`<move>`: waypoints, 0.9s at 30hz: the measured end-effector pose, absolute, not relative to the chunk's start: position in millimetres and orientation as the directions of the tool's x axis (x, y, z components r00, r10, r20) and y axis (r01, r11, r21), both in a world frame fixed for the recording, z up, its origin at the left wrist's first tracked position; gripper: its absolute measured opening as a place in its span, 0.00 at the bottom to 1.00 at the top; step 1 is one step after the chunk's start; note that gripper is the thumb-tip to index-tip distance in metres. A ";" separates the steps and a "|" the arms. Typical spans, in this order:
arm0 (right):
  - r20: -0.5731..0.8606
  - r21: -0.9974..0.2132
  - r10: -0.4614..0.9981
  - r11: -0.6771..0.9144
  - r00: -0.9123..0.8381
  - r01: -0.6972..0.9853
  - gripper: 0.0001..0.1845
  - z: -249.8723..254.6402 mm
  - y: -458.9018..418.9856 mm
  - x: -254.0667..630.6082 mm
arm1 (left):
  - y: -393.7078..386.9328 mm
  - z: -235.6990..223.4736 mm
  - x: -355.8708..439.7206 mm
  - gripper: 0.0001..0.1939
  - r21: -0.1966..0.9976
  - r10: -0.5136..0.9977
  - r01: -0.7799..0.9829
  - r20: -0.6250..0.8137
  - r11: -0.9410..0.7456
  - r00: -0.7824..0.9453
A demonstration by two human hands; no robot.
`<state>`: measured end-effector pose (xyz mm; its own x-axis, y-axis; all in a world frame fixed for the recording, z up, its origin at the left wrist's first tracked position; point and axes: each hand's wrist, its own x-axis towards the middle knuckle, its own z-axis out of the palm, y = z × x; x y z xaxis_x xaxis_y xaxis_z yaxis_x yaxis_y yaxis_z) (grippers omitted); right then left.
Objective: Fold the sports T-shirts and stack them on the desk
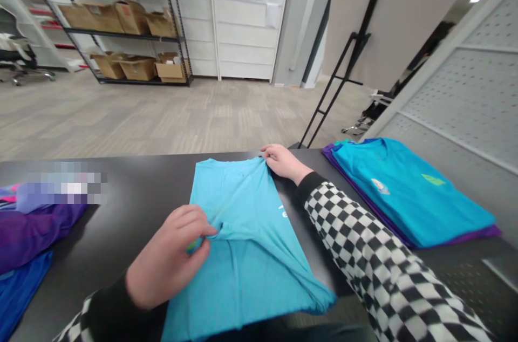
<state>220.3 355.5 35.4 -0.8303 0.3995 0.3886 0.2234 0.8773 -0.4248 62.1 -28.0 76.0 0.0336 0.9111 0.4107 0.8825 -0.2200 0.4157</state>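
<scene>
L hand [170, 258] is low on a lt-blue T-shirt [238, 207], fingers [198, 220] curled and pinching a gathered fold about mid-shirt, w/ a small green print just by them. R hand [285, 164] is at the far edge, nearly closed, thumb and fingers on the top corner of the cloth. Shirt lies on a black table [121, 212], long axis running away from the person, slightly skewed, near end hanging toward the table edge. L hand is nearer the body, R hand farther off. Checkered sleeve [356, 245] of R arm runs just beside the shirt's right side. On the right, a folded teal tee [404, 191] sits on a purple one [380, 226]; on the left, purple and blue garments [32, 231], partly blurred. Behind, steel shelves [121, 24] hold cardboard boxes [131, 18].
</scene>
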 end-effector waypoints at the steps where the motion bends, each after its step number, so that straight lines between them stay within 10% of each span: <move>1: 0.380 -0.410 0.394 0.883 -0.837 0.229 0.11 35.0 353.1 219.2 | -29.1 75.9 58.7 0.12 0.403 0.920 0.891 0.391 -0.210 0.040; 8: 0.317 -0.335 0.403 0.894 -0.859 0.296 0.11 36.7 341.8 216.8 | -46.6 87.3 95.9 0.12 0.280 0.923 0.957 0.384 -0.081 -0.034; 13: 0.318 -0.334 0.407 0.893 -0.856 0.301 0.10 38.4 337.8 220.2 | -48.9 97.4 208.1 0.16 0.377 0.925 0.869 0.324 -0.319 0.198; 20: 0.301 -0.315 0.435 0.886 -0.849 0.342 0.11 40.0 334.3 220.4 | 7.7 80.2 283.5 0.10 0.151 0.947 0.937 0.114 -0.315 0.300; 27: 0.291 -0.299 0.425 0.892 -0.857 0.340 0.12 42.7 334.2 220.6 | -34.4 69.8 263.6 0.12 0.053 0.851 0.872 0.254 -0.487 0.460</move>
